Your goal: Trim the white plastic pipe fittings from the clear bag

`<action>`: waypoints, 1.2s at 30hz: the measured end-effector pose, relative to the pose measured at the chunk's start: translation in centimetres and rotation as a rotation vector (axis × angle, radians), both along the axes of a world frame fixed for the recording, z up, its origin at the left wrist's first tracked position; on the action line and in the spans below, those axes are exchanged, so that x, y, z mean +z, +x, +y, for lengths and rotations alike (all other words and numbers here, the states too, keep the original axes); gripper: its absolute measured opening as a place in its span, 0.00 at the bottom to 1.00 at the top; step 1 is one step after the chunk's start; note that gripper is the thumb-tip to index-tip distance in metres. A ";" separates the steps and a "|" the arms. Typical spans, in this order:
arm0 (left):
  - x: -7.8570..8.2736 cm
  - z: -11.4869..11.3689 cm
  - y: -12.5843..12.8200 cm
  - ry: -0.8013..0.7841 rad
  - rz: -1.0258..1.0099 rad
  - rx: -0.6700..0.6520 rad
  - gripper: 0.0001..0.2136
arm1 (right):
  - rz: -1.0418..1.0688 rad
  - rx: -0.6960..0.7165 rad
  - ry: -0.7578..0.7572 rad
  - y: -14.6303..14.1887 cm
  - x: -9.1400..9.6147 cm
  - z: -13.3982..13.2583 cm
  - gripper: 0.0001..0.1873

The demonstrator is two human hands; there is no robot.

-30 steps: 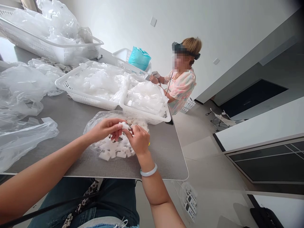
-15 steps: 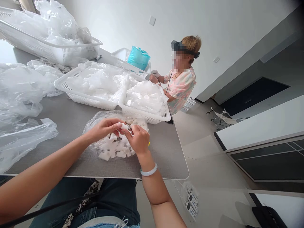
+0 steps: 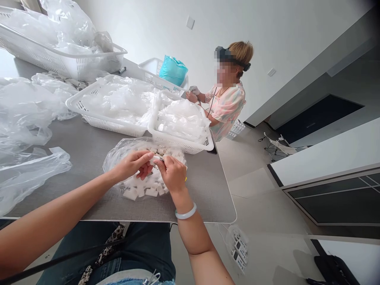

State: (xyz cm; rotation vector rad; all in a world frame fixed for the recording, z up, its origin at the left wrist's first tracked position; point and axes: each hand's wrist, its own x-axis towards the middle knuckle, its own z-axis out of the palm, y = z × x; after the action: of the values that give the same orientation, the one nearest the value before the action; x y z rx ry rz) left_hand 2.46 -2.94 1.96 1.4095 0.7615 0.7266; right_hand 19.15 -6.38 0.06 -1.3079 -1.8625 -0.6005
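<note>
My left hand (image 3: 135, 164) pinches a small white plastic fitting (image 3: 153, 159) between thumb and fingers. Right against it, my right hand (image 3: 173, 172) is closed round a thin metal-tipped tool (image 3: 162, 159), mostly hidden in the fist. A bit of yellow (image 3: 186, 179) shows at the outer side of that hand and could be the tool's handle end. Under both hands, a clear plastic bag (image 3: 114, 152) lies spread on the table with many white plastic pieces (image 3: 151, 192) on it, some of them short tubes.
White baskets of clear plastic bags stand behind my hands: a wide basket (image 3: 118, 128), a smaller basket (image 3: 190, 148) and a large basket (image 3: 89, 63). Loose bags (image 3: 23, 111) cover the table's left. A co-worker (image 3: 228, 99) stands beyond the grey table (image 3: 208, 198), near a blue bag (image 3: 173, 71).
My left hand's fingers have shifted on the white fitting, with the lower fingers now curled beneath it. The fitting shows less between the hands. My right hand has hardly moved.
</note>
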 end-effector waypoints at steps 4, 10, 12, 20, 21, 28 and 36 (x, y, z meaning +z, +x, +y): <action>-0.3 0.1 0.1 -0.048 0.011 0.012 0.22 | 0.000 0.014 0.039 -0.1 0.0 0.0 0.32; -0.3 0.2 -0.1 -0.056 0.010 -0.014 0.27 | 0.009 0.038 -0.012 0.0 -0.1 0.1 0.33; -0.2 0.2 -0.2 -0.060 0.027 -0.018 0.28 | -0.012 0.044 -0.039 0.0 -0.2 0.2 0.32; -0.1 0.2 -0.1 -0.044 0.076 0.014 0.31 | -0.013 0.092 0.033 -0.2 -0.1 0.1 0.31; -0.1 0.2 -0.1 -0.048 0.068 0.015 0.31 | -0.005 0.087 0.038 -0.2 -0.1 0.0 0.31; 0.0 0.0 0.0 -0.201 -0.014 0.009 0.28 | -0.018 0.075 0.001 0.0 -0.2 0.2 0.31; -0.3 0.5 -0.3 -0.415 -0.205 -0.064 0.20 | -0.022 0.044 -0.009 0.0 -0.8 0.1 0.26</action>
State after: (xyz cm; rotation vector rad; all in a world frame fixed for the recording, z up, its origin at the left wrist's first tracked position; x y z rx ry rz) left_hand 2.14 -2.42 1.66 0.9641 0.6573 0.6098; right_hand 19.16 -6.24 -0.74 -1.2677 -1.9088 -0.5868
